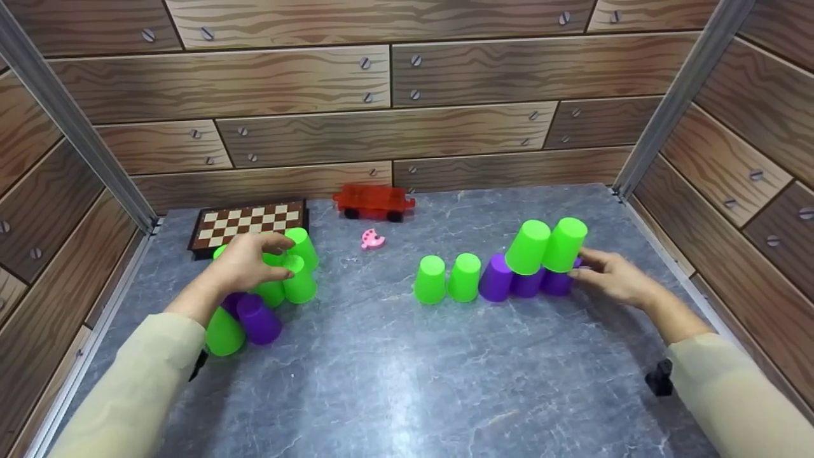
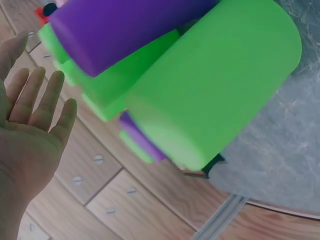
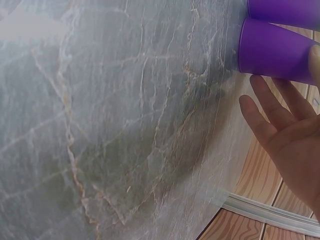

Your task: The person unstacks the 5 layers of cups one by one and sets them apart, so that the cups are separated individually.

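Note:
In the head view my left hand (image 1: 251, 261) hovers over a cluster of upturned cups at the left, fingers and thumb spread. Under and beside it are a green cup (image 1: 300, 281), another green cup (image 1: 301, 248) behind, and a purple cup (image 1: 258, 320) nearer me. The left wrist view shows the palm with loosely extended fingers (image 2: 47, 97), holding nothing. At the right, my right hand (image 1: 617, 280) is beside the end purple cup (image 1: 556, 283) of a row. In the right wrist view its thumb overlaps this purple cup (image 3: 277, 50), while the other fingers extend loosely alongside.
Two green cups, one leaning (image 1: 528, 248) and one upright-ended (image 1: 565, 245), rest atop the purple row. Two more green cups, one (image 1: 430, 280) and another (image 1: 465, 278), stand left of it. Behind lie a chessboard (image 1: 251, 224), a red toy wagon (image 1: 373, 201) and a pink piece (image 1: 372, 239).

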### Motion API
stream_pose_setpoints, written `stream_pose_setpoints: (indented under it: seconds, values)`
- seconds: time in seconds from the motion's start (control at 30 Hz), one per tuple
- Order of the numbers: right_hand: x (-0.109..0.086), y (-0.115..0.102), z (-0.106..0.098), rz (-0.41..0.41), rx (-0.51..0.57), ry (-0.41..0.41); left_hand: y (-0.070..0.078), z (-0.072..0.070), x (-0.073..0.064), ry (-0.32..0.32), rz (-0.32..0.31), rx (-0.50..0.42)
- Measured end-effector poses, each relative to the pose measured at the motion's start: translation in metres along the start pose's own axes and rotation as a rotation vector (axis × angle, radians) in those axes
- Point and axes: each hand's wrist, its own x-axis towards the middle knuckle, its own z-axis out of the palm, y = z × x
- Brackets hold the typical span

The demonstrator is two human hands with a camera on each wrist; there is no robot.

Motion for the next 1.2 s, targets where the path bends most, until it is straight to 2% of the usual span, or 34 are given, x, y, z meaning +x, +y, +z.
stream_pose_setpoints:
  seconds: [0.17,0.27,0.37,0.47,0.6,0.7,0.77,0.9,1.0,1.1,1.2]
  values:
    - [0.000,0.000,0.000,0.000,-0.001,0.004,0.025,-0.010,0.000,0.041,0.008,-0.029]
    - [0.001,0.001,0.000,0.002,0.001,-0.001,0.044,-0.009,0.006,0.070,0.044,-0.061]
    - [0.001,0.001,0.000,0.007,0.002,-0.002,0.067,-0.002,0.017,0.086,0.086,-0.107]
    - [0.001,0.002,0.001,0.005,0.002,0.008,0.091,0.013,0.033,0.093,0.134,-0.153]
    - [0.000,0.001,0.001,-0.004,0.008,0.022,0.126,0.041,0.063,0.101,0.232,-0.237]
    - [0.000,0.000,0.002,-0.001,0.002,0.025,0.153,0.068,0.085,0.098,0.303,-0.301]
    - [-0.001,0.000,0.002,0.012,-0.006,0.027,0.171,0.088,0.100,0.089,0.326,-0.332]
    - [-0.002,0.000,0.001,0.026,-0.008,0.023,0.206,0.129,0.123,0.084,0.322,-0.374]
    - [-0.002,0.000,0.002,0.022,0.003,0.020,0.227,0.158,0.134,0.094,0.306,-0.411]
    - [-0.003,0.001,0.003,0.011,0.008,0.024,0.242,0.181,0.141,0.116,0.277,-0.449]
    - [-0.003,0.000,0.003,0.007,0.010,0.035,0.250,0.200,0.147,0.128,0.239,-0.482]
